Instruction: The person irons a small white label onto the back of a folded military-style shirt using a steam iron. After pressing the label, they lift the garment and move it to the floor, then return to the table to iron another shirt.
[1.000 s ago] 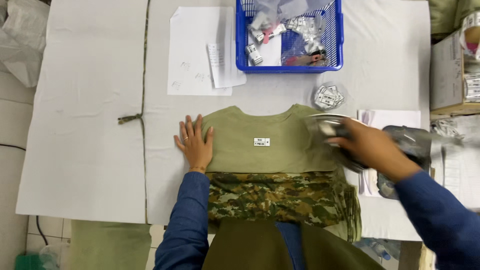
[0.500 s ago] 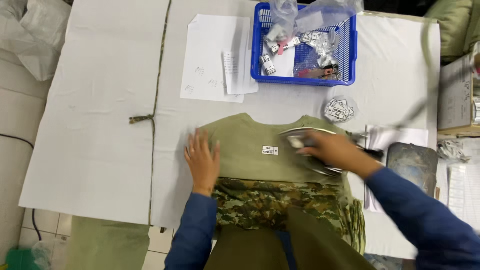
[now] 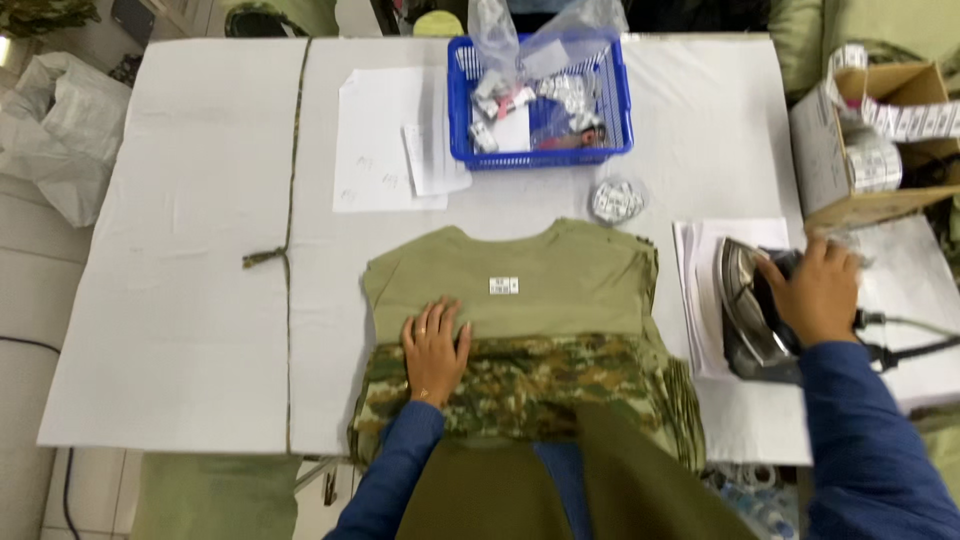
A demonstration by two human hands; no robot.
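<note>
Moved off the garment since the earlier frame, the right hand (image 3: 815,292) now grips the dark electric iron (image 3: 752,313) parked beside it. Left hand (image 3: 436,348) lies open, flattening the folded olive-and-camouflage shirt (image 3: 530,330). Beyond stands a blue plastic basket (image 3: 540,100).

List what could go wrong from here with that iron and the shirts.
The iron stands tilted under the right hand, beside the sheets of paper; it might tip onto them and scorch. Its cord trails off the table edge and could snag. The left hand lies flat on the shirts, possibly in the iron's way.
</note>
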